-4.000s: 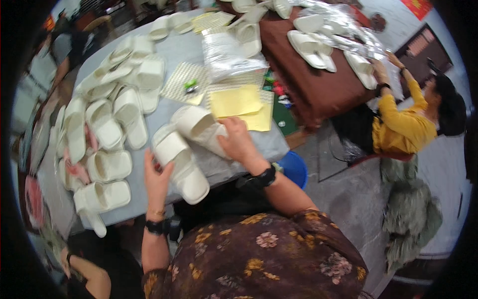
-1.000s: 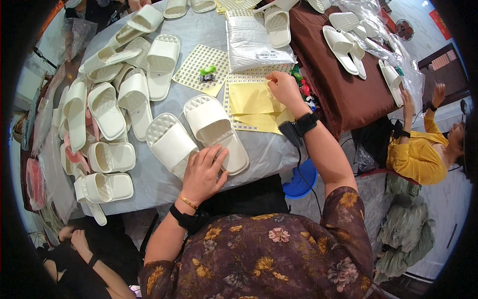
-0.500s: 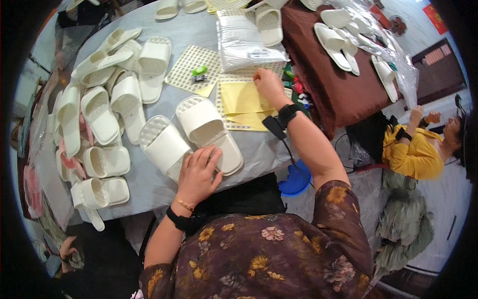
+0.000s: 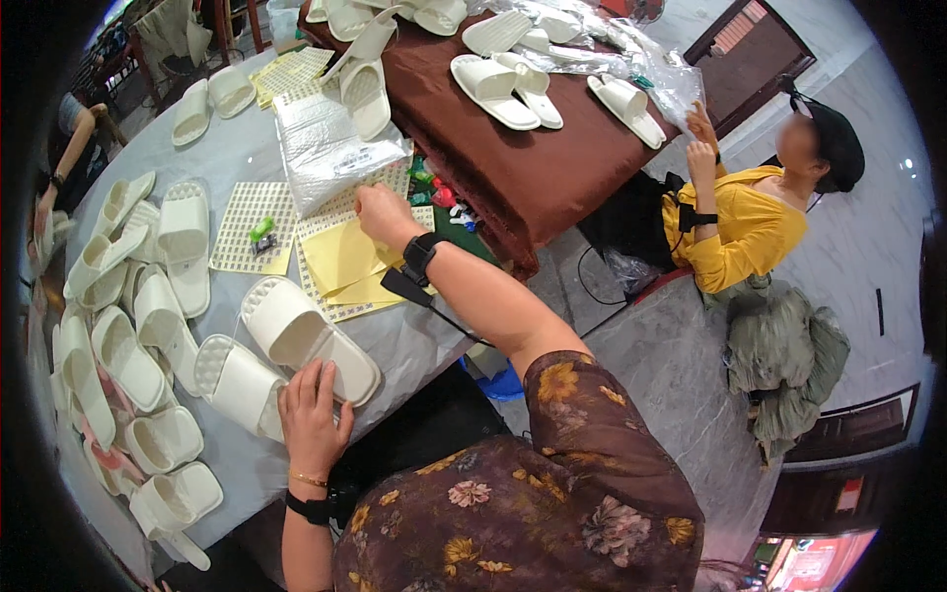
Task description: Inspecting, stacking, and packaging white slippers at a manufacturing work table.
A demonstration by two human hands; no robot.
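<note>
A pair of white slippers lies before me: the right slipper (image 4: 304, 331) and the left slipper (image 4: 240, 380). Across their near ends rests my left hand (image 4: 314, 419), open, its fingers laid flat over both. My right hand (image 4: 388, 215) is farther off, above yellow backing paper (image 4: 340, 259) and a sheet of small printed labels (image 4: 308, 237). Its fingers are curled together, and whatever they may hold is hidden. Just beyond it lies a silvery-white plastic packet (image 4: 321, 148). Left of these, another label sheet (image 4: 232, 229) carries a small green-and-dark item (image 4: 261, 235).
Many white slippers (image 4: 138, 335) are heaped along the table's left side. More slippers (image 4: 493, 91) and clear plastic (image 4: 666, 89) lie on a brown-covered surface (image 4: 552, 187) at right. A person in yellow (image 4: 745, 227) sits beyond it. Another person's arm (image 4: 71, 148) shows far left.
My view has turned to the right, so the table and slippers sit farther left in the picture. Both hands keep about the same places over the slippers and the label sheet.
</note>
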